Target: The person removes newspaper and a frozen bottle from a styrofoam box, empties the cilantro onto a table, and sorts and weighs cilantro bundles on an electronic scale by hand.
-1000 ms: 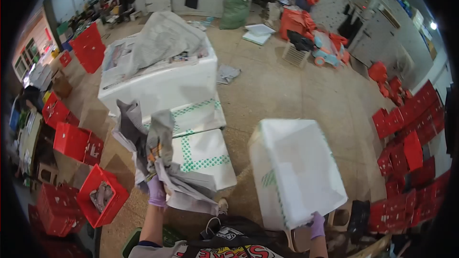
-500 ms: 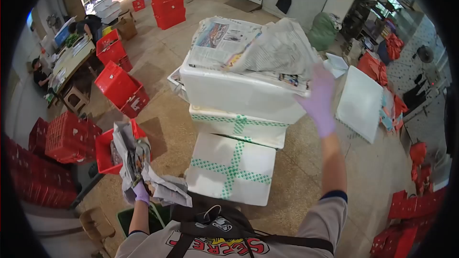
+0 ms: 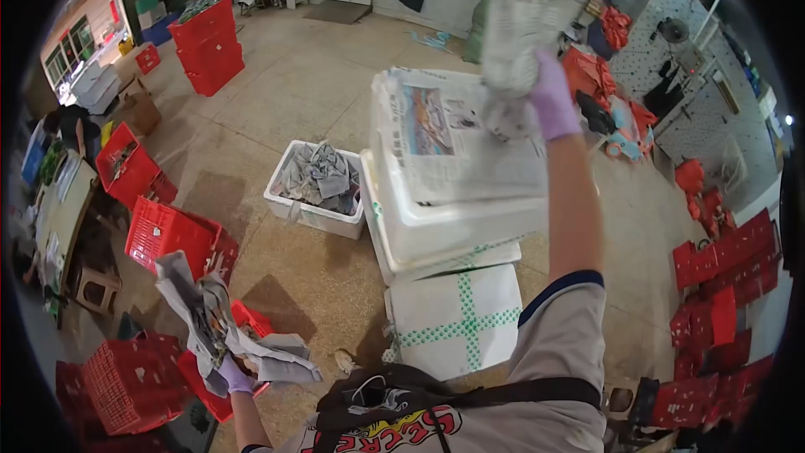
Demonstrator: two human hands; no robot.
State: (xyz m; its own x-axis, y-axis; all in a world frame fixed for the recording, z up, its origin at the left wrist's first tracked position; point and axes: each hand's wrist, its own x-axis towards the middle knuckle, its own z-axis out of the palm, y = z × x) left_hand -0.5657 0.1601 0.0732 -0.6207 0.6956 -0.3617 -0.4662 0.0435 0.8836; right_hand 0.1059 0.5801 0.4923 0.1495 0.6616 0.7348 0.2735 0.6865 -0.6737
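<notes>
Left hand [image 3: 235,375], low and closest in, is clamped round the base of a newspaper bundle [image 3: 205,319], same grip as in both earlier frames; fingers partly hidden by paper. Bundle hangs over the near red crate [image 3: 253,319], covering part of it. Next out, taped foam box [image 3: 457,323] with its green cross of tape is in front of the stack, now partly behind the right forearm. Past that, top foam box [image 3: 470,222] carries a flat printed page [image 3: 457,151], more of it bare than half a second ago, since the loose sheet [image 3: 528,33] has come up off it. Right hand [image 3: 553,96] has that sheet clamped, raised over the box's far right part; it was unloaded and spread by the box's right edge half a second ago, and on an empty foam box a second ago. Hand and sheet both motion-blurred. Small foam box [image 3: 323,222] with crumpled paper, mostly hidden before, now shows left of the stack. Farther back, view has swung, so red crate stack [image 3: 207,46] sits more to the left than half a second ago
</notes>
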